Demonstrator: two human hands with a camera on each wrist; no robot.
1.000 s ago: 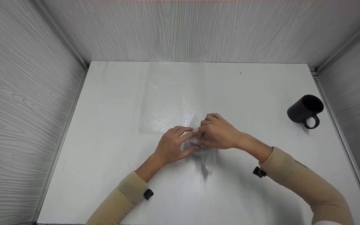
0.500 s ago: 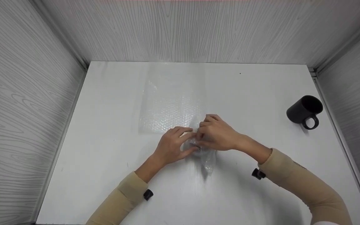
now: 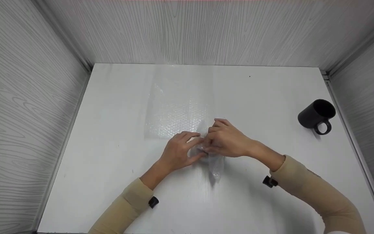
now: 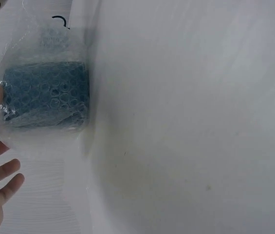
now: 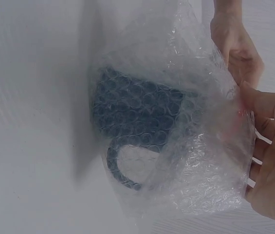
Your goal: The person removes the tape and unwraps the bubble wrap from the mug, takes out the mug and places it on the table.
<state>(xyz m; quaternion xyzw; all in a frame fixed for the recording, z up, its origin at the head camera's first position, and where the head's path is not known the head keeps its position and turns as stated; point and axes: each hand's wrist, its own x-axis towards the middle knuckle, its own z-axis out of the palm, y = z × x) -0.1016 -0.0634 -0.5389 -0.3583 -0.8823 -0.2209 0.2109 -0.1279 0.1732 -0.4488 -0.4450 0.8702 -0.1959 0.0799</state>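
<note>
A dark mug stands upright on the table, its handle showing through the clear bubble wrap around it. Above its rim, my right hand pinches the gathered wrap with thumb and fingers. From the other side my left hand holds the wrapped mug near its top, with thumb and index finger set apart. The remaining left fingers spread loosely beside the wrap in the left wrist view. One pointed flap of wrap hangs down toward the table's near side. Both hands mostly hide the mug in the head view.
Behind the left hand, another sheet of bubble wrap lies flat on the white table. A second black mug is at the right, handle toward the near side. Grey wood-grain panels bound the table at the back and sides.
</note>
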